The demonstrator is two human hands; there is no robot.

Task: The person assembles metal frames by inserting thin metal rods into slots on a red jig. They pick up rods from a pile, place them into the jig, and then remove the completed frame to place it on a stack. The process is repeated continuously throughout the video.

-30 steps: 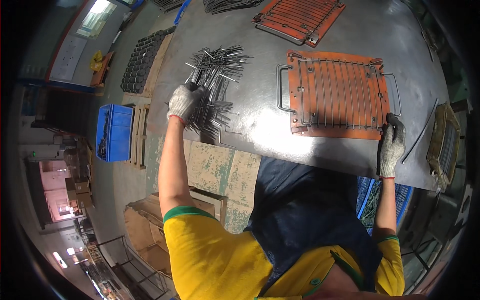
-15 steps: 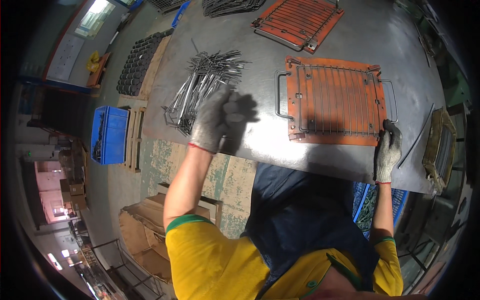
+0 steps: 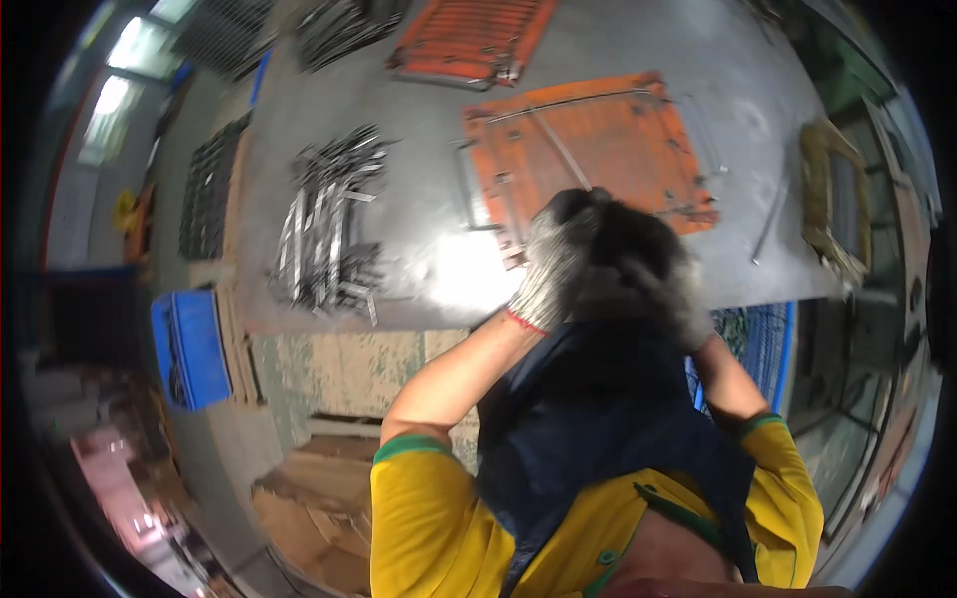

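My left hand (image 3: 560,244), in a grey knitted glove, is closed at the near edge of an orange fixture plate (image 3: 608,135). A thin metal rod (image 3: 565,154) reaches from its fingertips over the plate. Beside it, almost touching, my gloved right hand (image 3: 658,264) has curled fingers, smeared by motion. Wire handles stick out at the plate's sides; blur hides most of the wires that cross it. To the left lies a loose pile of metal rods (image 3: 329,224).
A second orange fixture (image 3: 469,40) and more dark rods (image 3: 349,28) lie at the table's far side. On the right are a single rod (image 3: 773,221) and a worn box (image 3: 832,194). Blue bins (image 3: 191,349) and a cardboard box (image 3: 319,508) stand below table height.
My left hand has come right, from the rod pile to the near fixture. My right hand has left the fixture's near right corner and moved in beside it. The whole view has shifted.
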